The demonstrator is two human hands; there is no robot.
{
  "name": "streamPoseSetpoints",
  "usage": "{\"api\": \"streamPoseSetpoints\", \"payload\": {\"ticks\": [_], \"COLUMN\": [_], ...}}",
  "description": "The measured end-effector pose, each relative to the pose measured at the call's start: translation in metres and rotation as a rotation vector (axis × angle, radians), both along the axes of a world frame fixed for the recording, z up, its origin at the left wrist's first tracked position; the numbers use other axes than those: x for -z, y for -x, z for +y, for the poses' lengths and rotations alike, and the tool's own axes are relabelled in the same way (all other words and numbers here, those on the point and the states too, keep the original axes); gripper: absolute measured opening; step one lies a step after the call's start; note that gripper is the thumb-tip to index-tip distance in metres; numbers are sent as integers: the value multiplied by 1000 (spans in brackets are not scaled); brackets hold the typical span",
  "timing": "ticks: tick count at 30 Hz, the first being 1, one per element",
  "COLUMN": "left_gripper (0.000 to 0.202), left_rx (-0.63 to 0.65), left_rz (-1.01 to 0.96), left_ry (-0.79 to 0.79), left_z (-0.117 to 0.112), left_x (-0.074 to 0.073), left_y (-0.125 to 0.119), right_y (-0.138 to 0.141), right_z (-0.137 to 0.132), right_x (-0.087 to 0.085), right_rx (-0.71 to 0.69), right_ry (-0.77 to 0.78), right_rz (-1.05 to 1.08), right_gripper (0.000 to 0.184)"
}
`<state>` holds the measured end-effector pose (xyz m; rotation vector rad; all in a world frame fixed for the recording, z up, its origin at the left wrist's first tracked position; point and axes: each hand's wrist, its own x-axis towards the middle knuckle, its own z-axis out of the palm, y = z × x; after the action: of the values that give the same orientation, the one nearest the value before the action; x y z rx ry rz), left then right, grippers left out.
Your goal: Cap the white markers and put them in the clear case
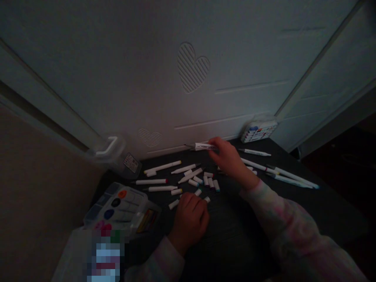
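Note:
My right hand (230, 159) pinches a white marker (203, 146) near the table's back edge, its dark tip pointing left; a second marker may lie along it. My left hand (191, 216) rests on the dark table with its fingers curled; whatever may be inside them is hidden. Just beyond its knuckles lie several loose white marker caps (210, 182) with coloured ends. Around them are scattered uncapped markers, among them a red-ended marker (151, 181) and a yellow-ended marker (163, 167). More markers, such as a blue-ended marker (296, 178), lie right of my right hand.
A clear lidded box with a white handle (109, 146) stands at the back left. In front of it sits a clear case (116, 203) with coloured dots. A small marker package (260, 130) leans at the back right against a white panel with embossed hearts (192, 66).

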<state>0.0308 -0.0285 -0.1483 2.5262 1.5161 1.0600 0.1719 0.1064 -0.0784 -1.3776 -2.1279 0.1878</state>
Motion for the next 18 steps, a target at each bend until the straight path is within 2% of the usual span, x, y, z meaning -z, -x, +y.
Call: {"api": "streamPoseSetpoints", "payload": {"ticks": [3,7,14,18], "left_gripper": [12,11,12,12], "left_rx": [-6,-2,2,5], "left_rz": [-18,-22,-40,-38], "left_ry": [-7,-4,-7,-4], "left_z": [0,0,1,1], "left_x": [-1,-1,-1,-2], "left_y": [1,1,0,0], "right_y": [-1,-6,-11,-14], "right_z": [-27,-59,-76,-82], "right_x": [-28,-52,-61,-67], "right_rx": [-84,-217,-334,-428], "right_ry": [-98,-157,-63,144], "right_rz": [185,245,278,426], "right_gripper": [14,15,19,19]}}
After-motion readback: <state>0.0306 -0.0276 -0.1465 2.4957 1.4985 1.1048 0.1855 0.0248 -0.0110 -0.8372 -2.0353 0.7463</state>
